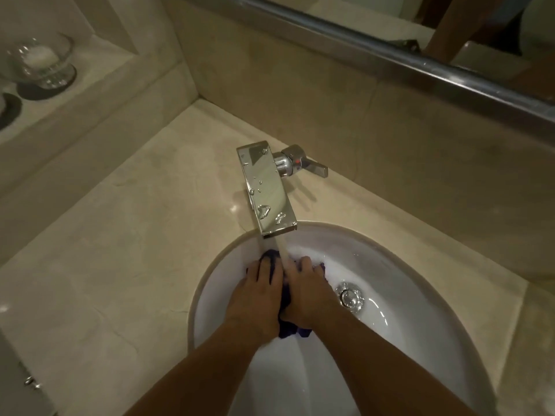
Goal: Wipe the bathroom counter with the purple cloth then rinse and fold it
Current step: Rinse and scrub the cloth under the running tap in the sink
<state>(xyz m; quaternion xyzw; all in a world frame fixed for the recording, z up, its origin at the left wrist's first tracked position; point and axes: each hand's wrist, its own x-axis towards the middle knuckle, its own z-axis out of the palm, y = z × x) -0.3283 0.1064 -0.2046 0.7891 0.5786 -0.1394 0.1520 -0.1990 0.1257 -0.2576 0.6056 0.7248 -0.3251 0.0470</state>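
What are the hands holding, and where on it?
Both grip the bunched purple cloth under the faucet: left hand on its left side, right hand on its right.

A dark purple cloth (pixel 291 331), soaked and bunched into a crumpled wad, lies low in a white oval basin (pixel 210 283) under running water. It is gripped between the left hand (pixel 255 292) and right hand (pixel 309 289). A glossy beige stone bathroom counter (pixel 135 250) surrounds the basin.

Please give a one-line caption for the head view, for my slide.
The left hand and right hand grip the purple cloth under water running from the chrome faucet into the white sink.
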